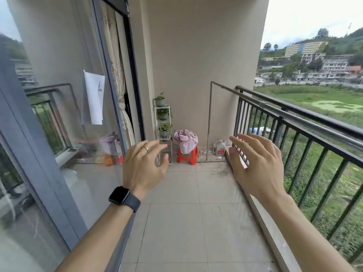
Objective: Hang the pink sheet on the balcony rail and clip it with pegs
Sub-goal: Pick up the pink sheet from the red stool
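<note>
A sliding glass door runs down the left side, with a white paper stuck to the pane and a pale curtain tied back behind the frame. The left hand is held out over the tiled floor, palm down. Its fingers are loosely curved and slightly spread and grip nothing. A gold ring sits on one finger and a dark smartwatch on the wrist.

At the far wall stands a white plant rack with three potted plants. Just beside it, the pink sheet lies bundled on a red plastic stool, well apart from both hands. Further right, what looks like a white jug stands on the floor near the foot of a grey pipe rail; the small items beside it are too small to tell.

The right hand is raised with its back to the camera, fingers nearly straight, a little apart, and empty. Beyond it the dark balcony rail runs along the right edge, bare, above green fields.
</note>
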### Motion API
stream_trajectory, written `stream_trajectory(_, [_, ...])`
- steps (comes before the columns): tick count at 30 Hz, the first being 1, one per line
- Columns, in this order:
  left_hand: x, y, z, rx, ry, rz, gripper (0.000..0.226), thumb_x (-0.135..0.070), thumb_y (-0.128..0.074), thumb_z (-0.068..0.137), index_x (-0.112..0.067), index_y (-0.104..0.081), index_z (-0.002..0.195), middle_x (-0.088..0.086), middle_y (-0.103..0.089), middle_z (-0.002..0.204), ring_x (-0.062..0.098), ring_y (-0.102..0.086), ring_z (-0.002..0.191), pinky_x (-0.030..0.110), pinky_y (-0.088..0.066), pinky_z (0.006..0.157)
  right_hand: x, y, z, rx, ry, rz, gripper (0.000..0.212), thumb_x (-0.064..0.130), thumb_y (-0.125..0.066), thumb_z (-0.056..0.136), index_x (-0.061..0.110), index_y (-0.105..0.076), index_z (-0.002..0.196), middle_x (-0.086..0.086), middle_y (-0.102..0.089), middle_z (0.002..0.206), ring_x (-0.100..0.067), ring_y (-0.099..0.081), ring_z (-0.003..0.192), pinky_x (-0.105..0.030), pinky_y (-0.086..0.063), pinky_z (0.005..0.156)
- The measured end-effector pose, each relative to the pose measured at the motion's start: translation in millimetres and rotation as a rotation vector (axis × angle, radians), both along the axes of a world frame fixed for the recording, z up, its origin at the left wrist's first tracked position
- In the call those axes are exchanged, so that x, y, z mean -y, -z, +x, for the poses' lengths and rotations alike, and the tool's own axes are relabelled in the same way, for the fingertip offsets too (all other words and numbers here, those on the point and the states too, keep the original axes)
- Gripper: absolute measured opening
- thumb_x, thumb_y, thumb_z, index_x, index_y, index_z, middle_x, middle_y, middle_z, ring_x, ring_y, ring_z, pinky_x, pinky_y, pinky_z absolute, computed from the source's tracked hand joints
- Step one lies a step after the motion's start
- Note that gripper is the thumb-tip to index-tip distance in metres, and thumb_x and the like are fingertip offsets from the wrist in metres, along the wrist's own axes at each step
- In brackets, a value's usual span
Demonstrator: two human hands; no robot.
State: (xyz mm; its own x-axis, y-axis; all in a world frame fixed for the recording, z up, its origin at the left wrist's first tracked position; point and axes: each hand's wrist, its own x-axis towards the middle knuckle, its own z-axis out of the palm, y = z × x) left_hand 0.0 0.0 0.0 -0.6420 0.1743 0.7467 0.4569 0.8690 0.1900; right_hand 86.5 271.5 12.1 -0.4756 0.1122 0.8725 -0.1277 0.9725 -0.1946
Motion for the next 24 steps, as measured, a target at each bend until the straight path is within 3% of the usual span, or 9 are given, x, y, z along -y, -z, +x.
stream_trajectory(12, [-27,106,-46,0.346,-0.042,-0.129,0.04,-0.04,-0.054,0.087,-0.024,-0.069,0.121,-0.001,-0.064,0.131,0.025,-0.052,0.125,0.04,-0.04,0.102,-14,134,-55,0.374,-0.025,-0.066,0.029,0.035,-0.057,0.092,0.025,-0.077,0.111,0.004,-0.073,0.116,-0.029,-0.061,0.118,-0.045,-0.046,0.096])
stream_trajectory(17, [-39,118,-121,0.349,-0.042,-0.138,0.035,-0.034,-0.066,0.087,-0.022,-0.07,0.119,0.001,-0.066,0.128,0.025,-0.056,0.12,0.039,-0.041,0.101,-21,151,-124,0.435,-0.001,-0.084,0.028,0.033,-0.058,0.09,0.024,-0.077,0.109,0.003,-0.074,0.113,-0.029,-0.064,0.114,-0.043,-0.049,0.092])
stream_trajectory(24, [-34,108,-257,0.348,0.001,-0.187,0.041,-0.041,-0.055,0.085,-0.025,-0.07,0.12,0.0,-0.066,0.127,0.025,-0.056,0.12,0.039,-0.04,0.104,-11,136,-255,0.492,0.033,-0.083,0.027,0.03,-0.065,0.092,0.024,-0.074,0.117,0.003,-0.073,0.117,-0.028,-0.06,0.119,-0.043,-0.048,0.094])
